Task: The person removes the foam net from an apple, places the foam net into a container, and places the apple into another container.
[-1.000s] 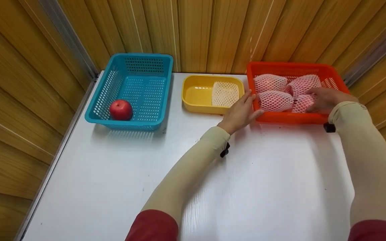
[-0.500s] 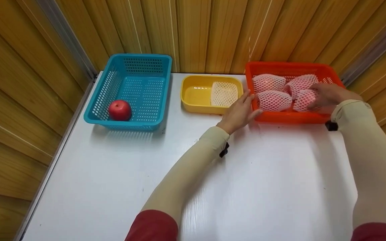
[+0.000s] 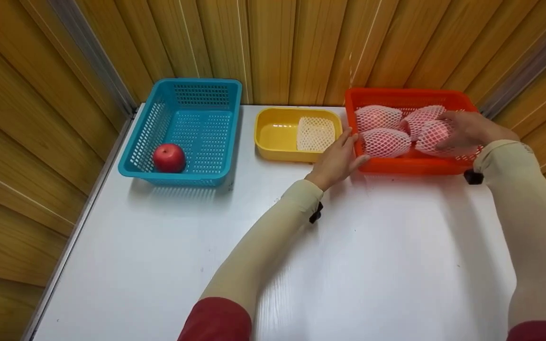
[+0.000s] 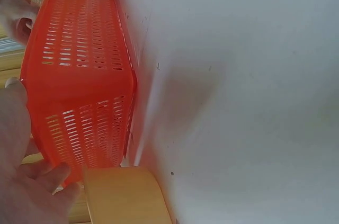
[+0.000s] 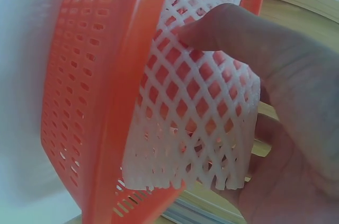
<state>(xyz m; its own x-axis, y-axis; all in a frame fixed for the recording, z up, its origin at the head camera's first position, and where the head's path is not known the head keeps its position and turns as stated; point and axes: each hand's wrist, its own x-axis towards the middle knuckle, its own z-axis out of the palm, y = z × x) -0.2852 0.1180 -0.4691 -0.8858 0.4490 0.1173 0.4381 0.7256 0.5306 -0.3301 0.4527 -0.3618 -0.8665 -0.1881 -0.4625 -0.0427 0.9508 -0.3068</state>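
Observation:
At the right of the head view, a red-orange basket (image 3: 415, 166) holds several apples in white foam nets. My right hand (image 3: 473, 130) grips one net-wrapped apple (image 3: 432, 136) at the basket's right side. In the right wrist view, the thumb presses on the net (image 5: 201, 91) and the fingers lie behind it; the net's open end shows. My left hand (image 3: 335, 161) rests on the basket's left rim with its fingers loosely extended. The left wrist view has this hand (image 4: 21, 155) beside the basket's perforated wall (image 4: 79, 123).
A yellow tub (image 3: 273, 137) with a flat white foam net (image 3: 315, 134) in it stands left of the red basket. Further left is a blue basket (image 3: 206, 177) holding a bare red apple (image 3: 168, 157). Wooden panels (image 3: 273, 52) rise behind the white table (image 3: 372, 246).
My right hand has shifted slightly up and right, and the wrapped apple in it has risen a little and turned. My left hand stays at the basket's rim.

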